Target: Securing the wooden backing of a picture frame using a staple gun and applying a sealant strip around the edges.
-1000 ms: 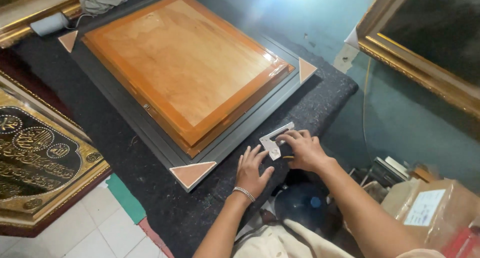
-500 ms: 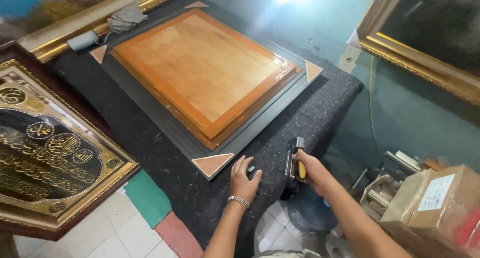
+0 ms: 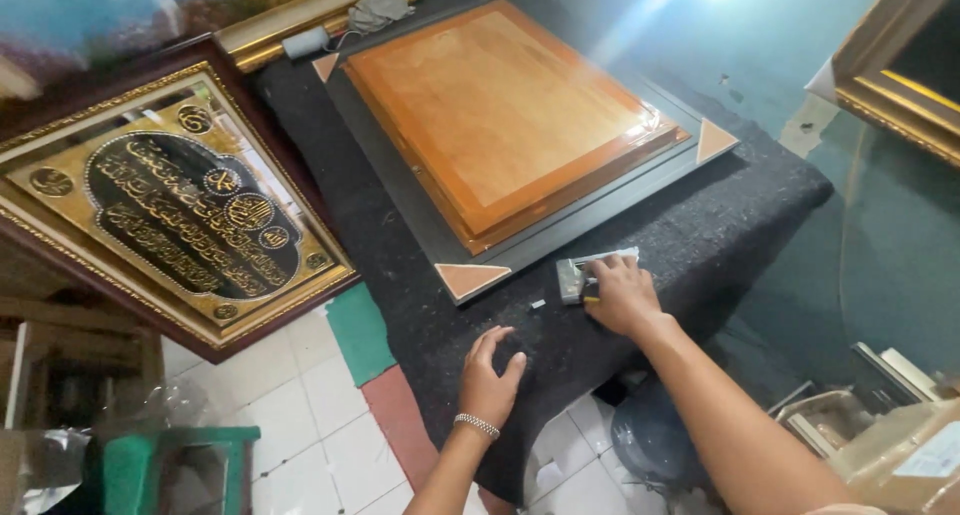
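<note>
Tool (image 3: 582, 275) lowered — grey, boxy, metallic

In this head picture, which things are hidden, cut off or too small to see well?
- Small metal tool: partly covered by the right hand; its kind is unclear.
- Small white bit on the dark cloth beyond the left hand: too small.
- Gold frame: cut by the right edge.
- Cardboard box: cut by the corner.

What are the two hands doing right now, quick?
Left hand: open, empty, fingers resting on the dark felt table.
Right hand: laid over a small grey tool; whether it grips it cannot be told.
</note>
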